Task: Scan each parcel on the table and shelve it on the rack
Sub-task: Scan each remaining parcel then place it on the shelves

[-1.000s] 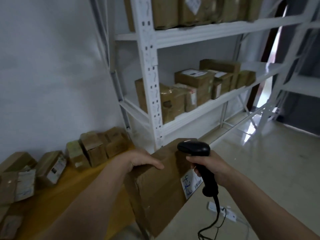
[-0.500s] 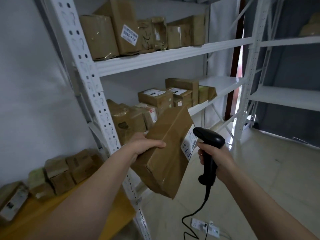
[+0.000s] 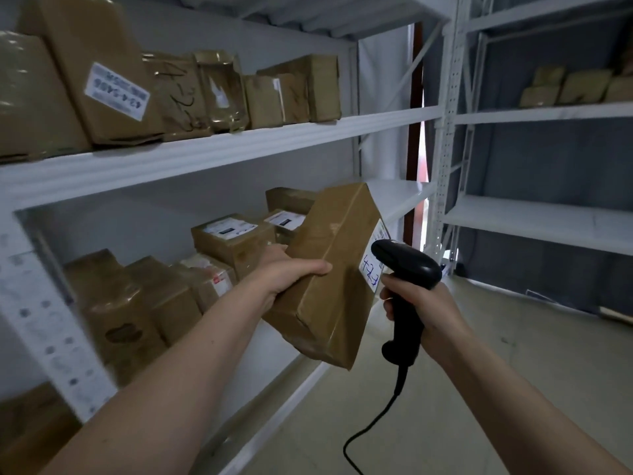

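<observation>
The parcel [image 3: 332, 279], a brown cardboard box with a white label [image 3: 371, 269] facing the scanner, is hanging tilted in the air in front of the rack's middle shelf [image 3: 394, 197], gripped at its near left edge by the left hand [image 3: 291, 279], whose thumb is lying over the top face. At about three o'clock from the parcel, the right hand [image 3: 421, 310] is clenching the handle of a black corded scanner [image 3: 407, 289], its head sitting just beside the label. Other boxes [image 3: 233, 241] are resting on the white rack [image 3: 219, 149] at nine to twelve o'clock of the parcel
</observation>
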Available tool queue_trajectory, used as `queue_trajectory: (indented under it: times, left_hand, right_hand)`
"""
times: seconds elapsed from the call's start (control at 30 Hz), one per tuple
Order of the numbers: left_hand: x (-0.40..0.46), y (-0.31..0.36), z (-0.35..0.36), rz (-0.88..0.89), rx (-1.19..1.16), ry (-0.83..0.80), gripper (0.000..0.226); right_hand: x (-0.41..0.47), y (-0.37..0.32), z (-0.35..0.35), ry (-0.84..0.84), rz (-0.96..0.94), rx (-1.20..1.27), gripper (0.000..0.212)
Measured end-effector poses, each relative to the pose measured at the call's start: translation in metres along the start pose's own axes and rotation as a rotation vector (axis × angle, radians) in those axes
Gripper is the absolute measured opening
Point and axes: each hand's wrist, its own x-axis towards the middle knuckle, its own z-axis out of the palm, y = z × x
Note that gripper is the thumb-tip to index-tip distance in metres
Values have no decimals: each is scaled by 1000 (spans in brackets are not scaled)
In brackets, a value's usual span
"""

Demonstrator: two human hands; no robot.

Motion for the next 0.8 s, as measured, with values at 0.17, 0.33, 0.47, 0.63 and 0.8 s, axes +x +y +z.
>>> queue_trajectory:
  times: [0.17,0.33,0.47,0.63,0.8]
  left_hand:
    - [57,44,7,66,-26,16,54]
    - [95,103,10,126,-36,28,54]
    - [115,159,12,188,-11,39,76]
    - [128,217,16,303,-27,77,94]
    - [146,272,23,360,15,172,76]
  right_hand:
    - [63,-27,-8,7,-84,15,12]
    - [112,-55,-12,0,-172,-97,32]
    - [147,-94,-10,13,-272,-113,50]
    - [191,-138,-10,-43,-381,-81,63]
    - [243,-176,-18,-169,-466,-37,57]
